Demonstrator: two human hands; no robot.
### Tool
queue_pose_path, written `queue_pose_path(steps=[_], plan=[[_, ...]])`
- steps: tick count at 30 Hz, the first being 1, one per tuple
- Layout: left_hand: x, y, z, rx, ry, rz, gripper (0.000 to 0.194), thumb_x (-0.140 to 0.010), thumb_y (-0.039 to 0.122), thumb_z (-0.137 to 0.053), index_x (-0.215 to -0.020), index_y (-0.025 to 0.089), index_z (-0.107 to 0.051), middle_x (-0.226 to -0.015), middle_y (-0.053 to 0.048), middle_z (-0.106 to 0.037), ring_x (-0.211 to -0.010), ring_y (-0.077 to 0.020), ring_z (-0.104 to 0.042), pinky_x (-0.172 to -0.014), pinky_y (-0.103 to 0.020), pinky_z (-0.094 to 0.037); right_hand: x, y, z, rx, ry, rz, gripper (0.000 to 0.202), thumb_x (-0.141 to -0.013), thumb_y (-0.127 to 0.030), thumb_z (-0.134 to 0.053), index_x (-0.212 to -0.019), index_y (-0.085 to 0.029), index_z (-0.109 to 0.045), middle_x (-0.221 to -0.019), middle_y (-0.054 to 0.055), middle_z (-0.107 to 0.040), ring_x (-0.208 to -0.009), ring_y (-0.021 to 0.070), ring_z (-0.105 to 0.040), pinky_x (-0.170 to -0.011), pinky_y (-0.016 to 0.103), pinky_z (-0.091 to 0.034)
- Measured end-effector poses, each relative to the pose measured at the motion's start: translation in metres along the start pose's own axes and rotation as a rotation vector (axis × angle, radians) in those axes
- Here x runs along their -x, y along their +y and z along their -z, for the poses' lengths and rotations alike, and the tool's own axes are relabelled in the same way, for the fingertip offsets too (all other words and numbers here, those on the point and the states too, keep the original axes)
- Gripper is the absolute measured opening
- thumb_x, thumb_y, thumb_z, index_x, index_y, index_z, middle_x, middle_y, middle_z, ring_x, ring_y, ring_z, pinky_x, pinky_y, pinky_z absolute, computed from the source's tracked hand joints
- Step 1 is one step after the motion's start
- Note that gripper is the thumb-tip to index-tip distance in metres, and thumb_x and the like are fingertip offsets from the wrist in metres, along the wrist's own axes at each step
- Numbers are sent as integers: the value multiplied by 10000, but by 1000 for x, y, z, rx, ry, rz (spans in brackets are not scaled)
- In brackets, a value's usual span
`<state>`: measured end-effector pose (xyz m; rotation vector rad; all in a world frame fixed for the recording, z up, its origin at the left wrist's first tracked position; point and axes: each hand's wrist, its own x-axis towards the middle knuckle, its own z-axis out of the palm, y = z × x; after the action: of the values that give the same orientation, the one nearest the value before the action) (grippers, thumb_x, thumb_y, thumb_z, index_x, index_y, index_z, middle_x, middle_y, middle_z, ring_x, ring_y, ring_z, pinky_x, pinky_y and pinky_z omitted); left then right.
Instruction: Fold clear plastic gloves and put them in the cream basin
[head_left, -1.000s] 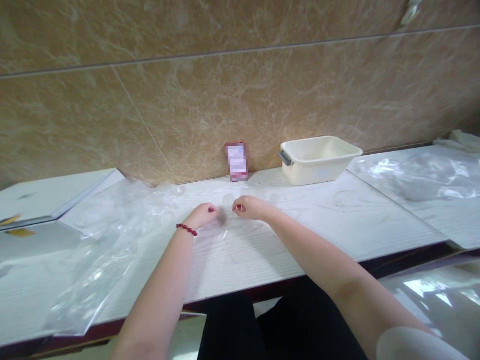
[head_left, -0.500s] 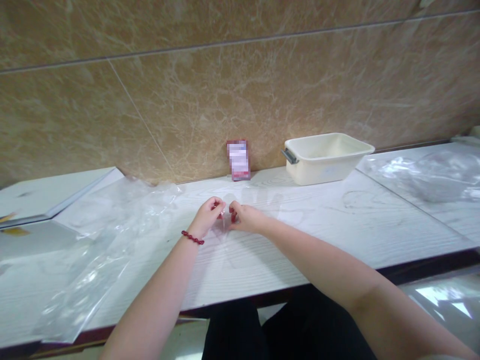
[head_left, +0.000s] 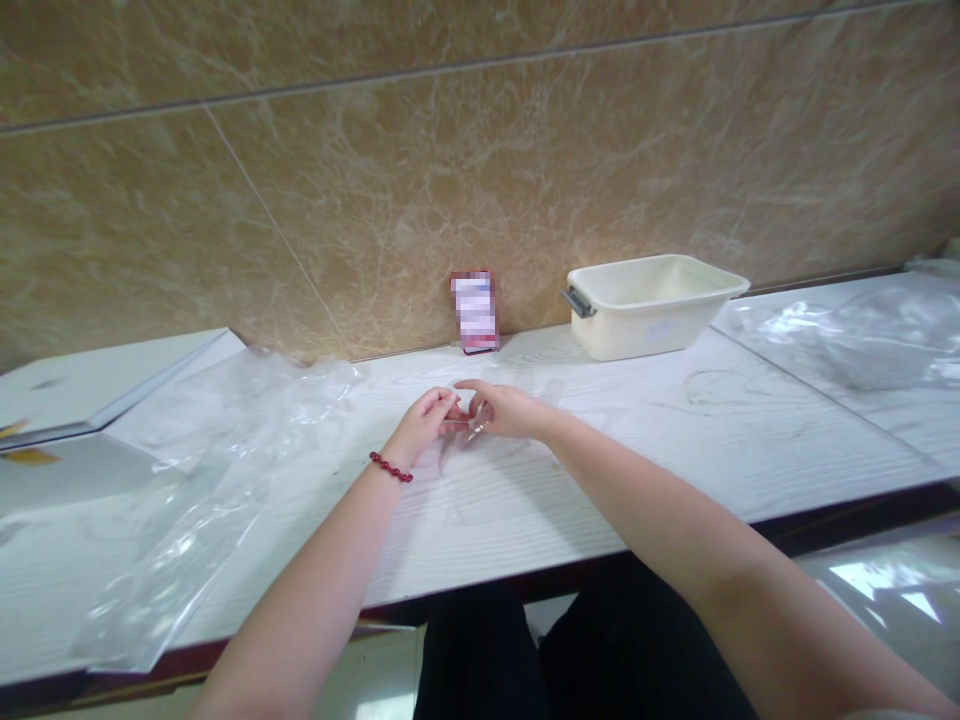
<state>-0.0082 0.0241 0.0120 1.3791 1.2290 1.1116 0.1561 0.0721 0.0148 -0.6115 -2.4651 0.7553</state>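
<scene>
Over the middle of the white wood-grain table (head_left: 525, 500), my left hand (head_left: 426, 420) is closed, its fingertips pinching a small clear plastic piece (head_left: 477, 421). A red bead bracelet (head_left: 391, 467) is on that wrist. My right hand (head_left: 508, 408) meets it from the right, thumb and fingers curled around the same clear piece. The piece is transparent and its shape is hard to make out. Behind the hands, a phone-like object with a red edge (head_left: 475, 312) leans upright against the wall.
A cream plastic bin (head_left: 637, 330) with a grey handle stands at the back right. Clear plastic bags lie at the left (head_left: 202, 520) and far right (head_left: 885, 330). At the far left is an open white box flap (head_left: 112, 380). A brown marble wall (head_left: 420, 180) rises behind.
My hands have come together, and the right fingers now close around the clear piece that hung from my left fingers. The view has shifted slightly.
</scene>
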Motion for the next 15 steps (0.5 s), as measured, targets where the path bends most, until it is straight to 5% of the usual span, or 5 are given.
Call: queue_pose_path(steps=[3, 7, 15], plan=[[0, 5, 10, -312, -7, -80, 282, -734, 425, -425, -795, 163, -509, -783, -30, -547, -797, -152, -530, -737, -315, -433, 0, 5, 9, 62, -95, 38, 414, -609, -15, -474, -995, -160, -509, -727, -9, -581, -630, 73, -502, -603, 175, -368], [2, 9, 30, -846, -155, -263, 267, -709, 396, -480, -843, 199, -602, -962, -53, -539, -953, -171, -470, -896, -306, -320, -1, 10, 12, 147, -167, 120, 251, -598, -10, -465, -765, -138, -602, -739, 14, -588, -652, 83, -504, -613, 177, -370], [10, 9, 33, -1207, -348, -156, 463, -680, 569, -431, -1060, 325, -534, -1310, -39, -301, -1203, -270, -211, -966, -411, -138, -1, 12, 13, 223, -242, 151, 282, -590, -23, -454, -755, -161, -636, -761, 17, -604, -719, 109, -519, -677, 205, -375]])
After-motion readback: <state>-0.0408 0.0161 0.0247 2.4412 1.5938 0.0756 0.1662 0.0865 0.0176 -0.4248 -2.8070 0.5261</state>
